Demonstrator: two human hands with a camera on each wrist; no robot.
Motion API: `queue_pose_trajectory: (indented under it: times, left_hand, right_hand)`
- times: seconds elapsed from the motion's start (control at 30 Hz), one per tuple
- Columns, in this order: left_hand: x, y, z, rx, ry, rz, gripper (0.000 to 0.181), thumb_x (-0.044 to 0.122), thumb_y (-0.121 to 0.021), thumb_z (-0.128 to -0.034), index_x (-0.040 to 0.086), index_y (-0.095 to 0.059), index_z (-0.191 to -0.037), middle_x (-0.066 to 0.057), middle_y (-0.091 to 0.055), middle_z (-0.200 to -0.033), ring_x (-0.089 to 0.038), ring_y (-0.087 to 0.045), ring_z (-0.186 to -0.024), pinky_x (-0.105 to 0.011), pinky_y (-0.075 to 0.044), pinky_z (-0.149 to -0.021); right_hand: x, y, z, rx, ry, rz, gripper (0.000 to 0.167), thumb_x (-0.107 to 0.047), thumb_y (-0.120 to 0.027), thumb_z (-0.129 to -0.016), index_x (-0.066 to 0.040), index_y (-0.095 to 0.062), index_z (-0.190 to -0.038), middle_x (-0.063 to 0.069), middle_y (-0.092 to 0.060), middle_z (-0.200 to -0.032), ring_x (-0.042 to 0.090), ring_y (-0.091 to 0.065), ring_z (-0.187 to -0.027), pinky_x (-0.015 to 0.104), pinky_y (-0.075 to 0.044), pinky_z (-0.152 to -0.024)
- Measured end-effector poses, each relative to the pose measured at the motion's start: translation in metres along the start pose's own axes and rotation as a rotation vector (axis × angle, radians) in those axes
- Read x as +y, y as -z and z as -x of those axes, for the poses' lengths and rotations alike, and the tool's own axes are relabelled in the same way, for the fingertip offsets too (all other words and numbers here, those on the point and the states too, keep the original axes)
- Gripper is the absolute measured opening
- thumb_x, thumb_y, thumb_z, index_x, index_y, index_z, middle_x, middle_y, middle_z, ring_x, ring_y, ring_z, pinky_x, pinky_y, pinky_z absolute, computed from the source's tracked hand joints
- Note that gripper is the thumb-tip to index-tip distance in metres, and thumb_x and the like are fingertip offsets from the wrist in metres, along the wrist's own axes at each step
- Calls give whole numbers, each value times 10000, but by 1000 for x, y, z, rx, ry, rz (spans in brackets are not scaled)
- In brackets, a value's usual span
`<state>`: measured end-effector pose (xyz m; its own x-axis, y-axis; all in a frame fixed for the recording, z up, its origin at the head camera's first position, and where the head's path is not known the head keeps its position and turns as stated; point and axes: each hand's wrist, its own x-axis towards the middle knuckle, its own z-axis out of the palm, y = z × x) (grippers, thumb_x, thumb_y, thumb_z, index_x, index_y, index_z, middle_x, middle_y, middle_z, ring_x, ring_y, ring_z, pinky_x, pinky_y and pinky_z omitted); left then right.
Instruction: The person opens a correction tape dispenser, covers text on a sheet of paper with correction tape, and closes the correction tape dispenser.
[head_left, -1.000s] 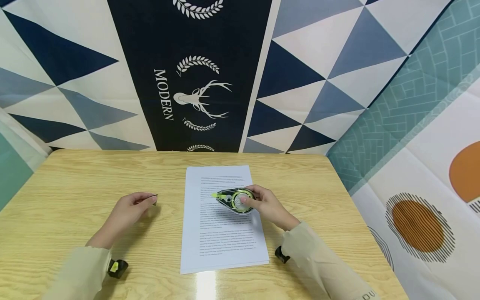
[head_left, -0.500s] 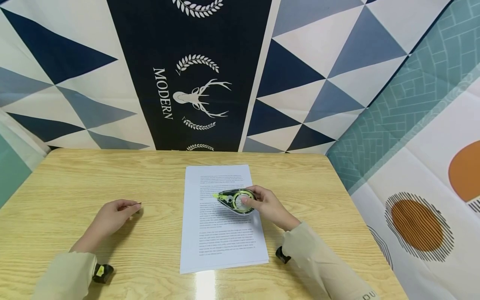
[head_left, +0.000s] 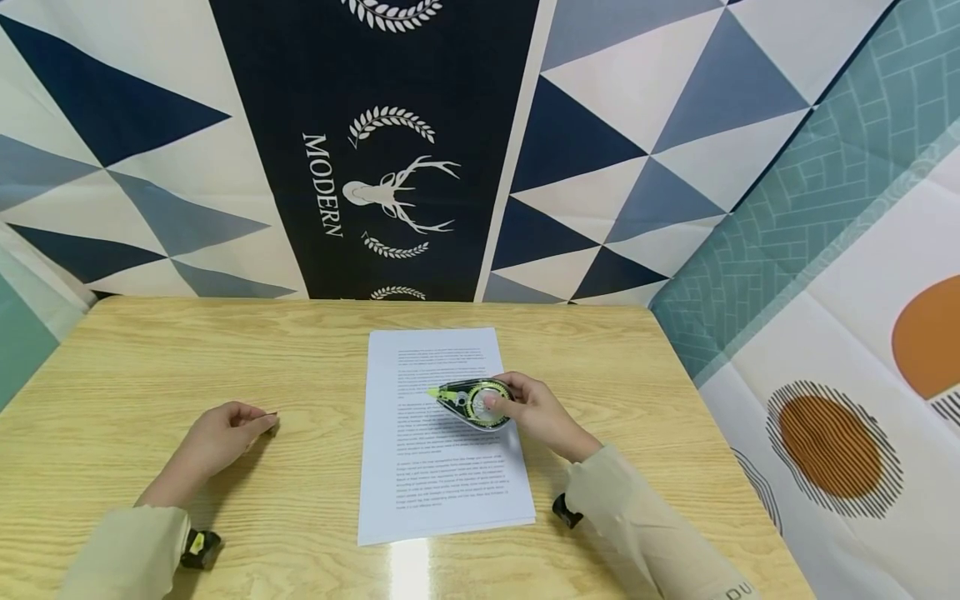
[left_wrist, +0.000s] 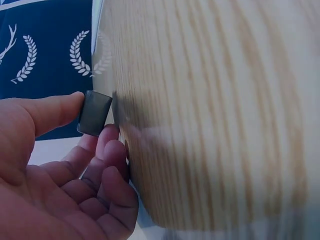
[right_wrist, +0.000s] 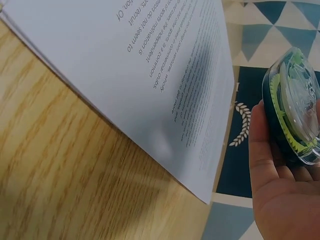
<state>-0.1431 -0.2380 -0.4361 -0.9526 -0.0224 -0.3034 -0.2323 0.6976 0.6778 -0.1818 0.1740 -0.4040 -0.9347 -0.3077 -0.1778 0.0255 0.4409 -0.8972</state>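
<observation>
My right hand holds a correction tape dispenser with a clear case and green parts above the printed paper, its yellow-green tip pointing left. In the right wrist view the dispenser lies between thumb and fingers of the hand. Left of the paper, my left hand pinches a small dark piece. The left wrist view shows this flat, dark grey rectangular piece between thumb and fingertip of the hand, its other fingers curled below.
The paper is a stack of sheets lying on the wooden table. Behind the table hangs a patterned cloth, and another cloth with orange circles hangs at the right. Each wrist carries a small black device.
My left hand has moved left and slightly down, away from the paper, with the dark piece still pinched. My right hand and the dispenser have stayed almost in place.
</observation>
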Motion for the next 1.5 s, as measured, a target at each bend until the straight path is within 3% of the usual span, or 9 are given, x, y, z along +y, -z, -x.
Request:
queue_pose_trajectory:
  times: [0.2, 0.5, 1.13, 1.3, 1.5]
  left_hand:
    - [0, 2, 0, 2, -6, -55, 584, 491, -449, -943, -42, -524, -1170, -230, -559, -1114, -282, -543, -922, -348, -445, -700]
    - [-1, 4, 1, 8, -25, -111, 585, 479, -425, -958, -56, -521, -1171, -251, -561, -1116, -298, -549, -922, -381, -453, -708]
    - [-5, 6, 4, 20, -9, -100, 629, 504, -376, -962, -64, -500, -1202, -285, -524, -1165, -328, -537, -952, -371, -457, -701]
    - [1, 7, 7, 68, -42, -99, 592, 462, -390, -970, -66, -494, -1216, -265, -550, -1125, -309, -550, -910, -338, -448, -657]
    - [18, 2, 9, 172, -134, -88, 540, 398, -429, -970, -63, -500, -1243, -210, -593, -1059, -324, -593, -928, -311, -459, -627]
  right_hand:
    - [1, 0, -1, -6, 1, -9, 363, -258, -613, -905, -72, -566, -1213, 86, -634, -1109, 127, -586, -954, 267, -461, -820]
    - [5, -1, -1, -12, 0, -5, 369, -256, -615, -903, -69, -561, -1217, 89, -634, -1101, 127, -584, -946, 274, -454, -821]
    - [7, -3, 0, -17, -7, -4, 376, -269, -611, -905, -65, -559, -1217, 90, -628, -1103, 128, -574, -944, 272, -450, -818]
    - [7, -2, 1, -17, 0, 10, 385, -279, -606, -909, -60, -556, -1222, 94, -627, -1100, 126, -577, -939, 279, -457, -813]
    - [7, -1, 1, -4, -1, 18, 400, -284, -608, -906, -66, -553, -1237, 92, -625, -1122, 132, -580, -956, 268, -456, -819]
